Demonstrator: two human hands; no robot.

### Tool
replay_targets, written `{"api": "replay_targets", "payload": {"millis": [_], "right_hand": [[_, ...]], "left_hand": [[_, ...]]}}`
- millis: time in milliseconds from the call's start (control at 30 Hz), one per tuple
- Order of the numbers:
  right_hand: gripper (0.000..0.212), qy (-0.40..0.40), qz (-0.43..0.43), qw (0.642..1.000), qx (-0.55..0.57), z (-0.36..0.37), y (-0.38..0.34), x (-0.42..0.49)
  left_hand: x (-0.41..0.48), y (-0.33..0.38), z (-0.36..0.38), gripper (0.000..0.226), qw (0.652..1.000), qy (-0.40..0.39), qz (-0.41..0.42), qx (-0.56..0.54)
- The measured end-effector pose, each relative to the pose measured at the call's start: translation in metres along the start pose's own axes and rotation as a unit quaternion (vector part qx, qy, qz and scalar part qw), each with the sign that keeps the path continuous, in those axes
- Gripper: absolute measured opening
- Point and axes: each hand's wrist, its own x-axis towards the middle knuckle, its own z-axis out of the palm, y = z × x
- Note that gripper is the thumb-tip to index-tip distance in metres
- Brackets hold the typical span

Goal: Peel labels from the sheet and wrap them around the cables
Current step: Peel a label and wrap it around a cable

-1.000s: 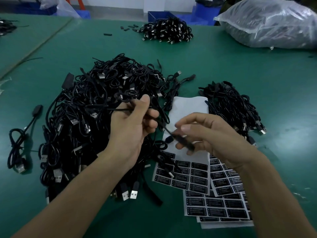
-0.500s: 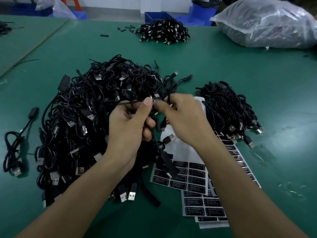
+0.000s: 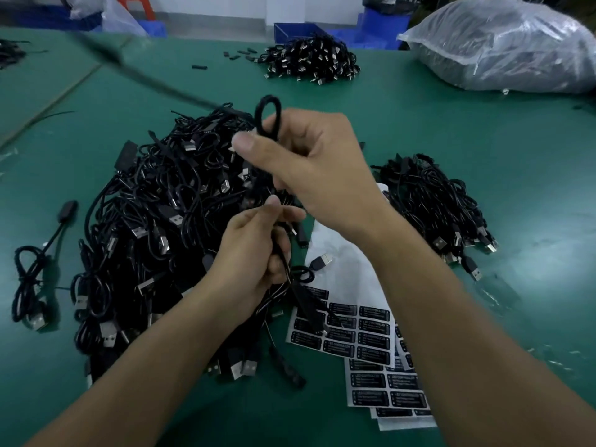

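The right hand (image 3: 322, 169) is raised over the big pile (image 3: 154, 221) of black cables, thumb and fingers curled round one cable (image 3: 267, 114) whose loop stands above the fist. Just below, the left hand (image 3: 248, 266) pinches the same cable between thumb and curled fingers, and its lower end hangs down onto the label sheets (image 3: 358, 333). The sheets lie fanned on the green table (image 3: 483, 124), partly under the right forearm. A blurred dark streak (image 3: 145, 75) crosses from the upper left, perhaps the cable's free end. A smaller pile (image 3: 432, 201) lies to the right.
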Motion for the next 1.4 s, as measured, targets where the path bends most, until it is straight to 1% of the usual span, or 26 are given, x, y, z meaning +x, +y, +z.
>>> {"api": "replay_targets", "payload": {"millis": [100, 133, 200, 267, 300, 333, 400, 467, 500, 533, 567, 667, 700, 767, 833, 900, 967, 1000, 1067, 1133, 1200, 1233, 1267, 1300, 1333, 1400], "right_hand": [[0.022, 0.066, 0.031, 0.996, -0.047, 0.006, 0.0, 0.005], [0.019, 0.07, 0.038, 0.995, -0.054, 0.008, 0.0, 0.007], [0.015, 0.015, 0.044, 0.995, -0.09, 0.01, -0.001, 0.009], [0.045, -0.079, 0.049, 0.983, -0.157, 0.008, -0.001, 0.008], [0.058, -0.103, 0.05, 0.978, -0.173, 0.006, 0.0, 0.006], [0.063, -0.1, 0.05, 0.979, -0.171, 0.004, 0.001, 0.003], [0.055, -0.029, 0.04, 0.99, -0.135, -0.006, 0.004, -0.005], [0.03, 0.051, 0.055, 0.99, -0.118, -0.021, 0.006, -0.016], [0.017, 0.059, 0.075, 0.987, -0.131, -0.03, 0.007, -0.022], [0.009, 0.042, 0.101, 0.981, -0.157, -0.039, 0.008, -0.029], [0.011, 0.01, 0.134, 0.973, -0.188, -0.047, 0.009, -0.036], [0.031, -0.087, 0.229, 0.936, -0.253, -0.067, 0.014, -0.055], [0.036, -0.106, 0.252, 0.93, -0.247, -0.071, 0.015, -0.059], [0.033, -0.116, 0.29, 0.935, -0.169, -0.077, 0.017, -0.065], [0.028, -0.081, 0.296, 0.949, -0.074, -0.079, 0.023, -0.069], [0.024, -0.024, 0.271, 0.961, -0.047, -0.078, 0.032, -0.071], [0.018, 0.04, 0.236, 0.97, -0.046, -0.074, 0.04, -0.074], [0.016, 0.073, 0.22, 0.972, -0.044, -0.072, 0.044, -0.075], [0.014, 0.107, 0.193, 0.974, -0.058, -0.072, 0.048, -0.079], [0.01, 0.065, 0.176, 0.98, -0.067, -0.074, 0.049, -0.082], [0.008, -0.027, 0.166, 0.985, -0.046, -0.071, 0.045, -0.085], [0.014, -0.063, 0.163, 0.984, -0.036, -0.07, 0.043, -0.086], [0.017, -0.083, 0.16, 0.983, -0.025, -0.07, 0.041, -0.086], [0.017, -0.084, 0.155, 0.984, -0.014, -0.069, 0.039, -0.086], [0.015, -0.075, 0.151, 0.986, -0.003, -0.069, 0.037, -0.085], [0.012, -0.053, 0.16, 0.986, -0.005, -0.068, 0.037, -0.085]], "left_hand": [[0.0, -0.001, 0.002, 0.057, 1.0, -0.021, 0.01, -0.001], [0.0, -0.002, 0.002, 0.055, 1.0, -0.025, 0.013, -0.003], [0.001, -0.003, 0.003, 0.057, 0.999, -0.024, 0.016, -0.022], [0.002, -0.004, 0.003, 0.059, 0.999, -0.026, 0.015, -0.044], [0.003, -0.004, 0.003, 0.056, 0.998, -0.03, 0.015, -0.048], [0.003, -0.004, 0.003, 0.05, 0.998, -0.034, 0.013, -0.051], [0.004, -0.006, 0.003, 0.04, 0.997, -0.037, 0.007, -0.067], [0.006, -0.007, 0.002, 0.039, 0.996, -0.029, 0.005, -0.087], [0.006, -0.008, 0.003, 0.038, 0.995, -0.026, 0.01, -0.094], [0.006, -0.008, 0.003, 0.038, 0.995, -0.022, 0.018, -0.1], [0.005, -0.008, 0.004, 0.038, 0.994, -0.015, 0.028, -0.106], [0.005, -0.008, 0.005, 0.036, 0.99, 0.012, 0.063, -0.129], [0.005, -0.008, 0.005, 0.035, 0.987, 0.017, 0.077, -0.139], [0.003, -0.008, 0.005, 0.034, 0.983, 0.023, 0.103, -0.153], [0.002, -0.006, 0.005, 0.032, 0.982, 0.03, 0.12, -0.144], [-0.001, -0.004, 0.006, 0.031, 0.989, 0.035, 0.105, -0.099], [-0.004, -0.003, 0.007, 0.038, 0.997, 0.024, 0.079, 0.006], [-0.006, -0.004, 0.007, 0.043, 0.993, 0.012, 0.081, 0.079], [-0.011, -0.007, 0.008, 0.055, 0.968, -0.009, 0.136, 0.21], [-0.014, -0.009, 0.008, 0.05, 0.933, -0.016, 0.237, 0.27], [-0.013, -0.008, 0.007, 0.026, 0.882, -0.008, 0.337, 0.328], [-0.013, -0.007, 0.006, 0.016, 0.848, 0.004, 0.372, 0.379], [-0.013, -0.006, 0.006, 0.016, 0.816, 0.01, 0.393, 0.424], [-0.012, -0.008, 0.005, 0.02, 0.8, 0.0, 0.395, 0.45], [-0.011, -0.008, 0.004, 0.021, 0.807, -0.023, 0.373, 0.458], [-0.011, -0.01, 0.003, 0.02, 0.847, -0.078, 0.294, 0.436]]}}
